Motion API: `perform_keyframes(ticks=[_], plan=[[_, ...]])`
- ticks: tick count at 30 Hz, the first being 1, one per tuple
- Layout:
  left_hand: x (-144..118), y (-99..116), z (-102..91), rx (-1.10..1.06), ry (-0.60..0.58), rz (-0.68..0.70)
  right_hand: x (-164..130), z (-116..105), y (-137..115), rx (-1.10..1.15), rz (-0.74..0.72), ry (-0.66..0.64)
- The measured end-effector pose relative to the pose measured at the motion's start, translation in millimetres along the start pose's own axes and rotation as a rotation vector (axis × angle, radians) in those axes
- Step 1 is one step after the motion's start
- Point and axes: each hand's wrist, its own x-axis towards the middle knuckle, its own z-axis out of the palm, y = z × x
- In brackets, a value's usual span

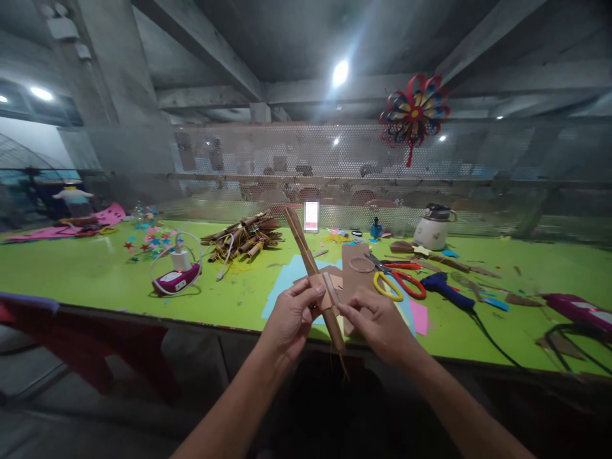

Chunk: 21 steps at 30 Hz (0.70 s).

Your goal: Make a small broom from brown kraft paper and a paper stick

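A long brown paper roll [300, 237] slants across the front edge of the table, with yellow string along it and a loose end hanging below. My left hand [291, 315] is closed around the roll near its middle, thumb on top. There, a light brown paper band [317, 280] lies around or against the roll. A narrow pale strip [330, 288] stands along the band; whether it is tape or paper I cannot tell. My right hand [382, 325] pinches the strip's lower end between thumb and forefinger. Blue paper sheets [280, 290] and brown cardboard [352, 260] lie beneath.
Scissors with red handles [414, 287], scissors with yellow handles [388, 287] and a blue glue gun [447, 292] lie right of my hands. Brown rolls [248, 236] are heaped at back left, near a purple power strip [176, 280]. A white jug [430, 231] stands behind.
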Motion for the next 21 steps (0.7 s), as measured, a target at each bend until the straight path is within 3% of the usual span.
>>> perform_keyframes(ticks=[4,8,11,13,17,21], plan=[[-4.3,-2.0,-4.1,-0.009,0.084,-0.015,-25.3,-8.7,-1.3,-0.040,-0.059,-0.031],[-16.0,-1.6,-2.9,-0.005,0.073,-0.041,-69.2,-37.7,22.1,-0.122,0.009,-0.392],[-30.6,0.3,2.2,0.006,0.024,-0.061,-101.6,-61.7,41.6,-0.343,0.013,-0.296],[-40.4,2.8,6.8,0.006,0.015,-0.076,-116.8,-78.4,42.8,-0.400,-0.073,-0.248],[-55.7,7.5,17.4,-0.005,0.006,-0.104,-124.6,-98.1,14.2,-0.406,-0.071,-0.051],[-66.6,8.9,27.4,0.012,-0.029,-0.120,-111.1,-85.5,-24.2,-0.353,0.050,0.161]])
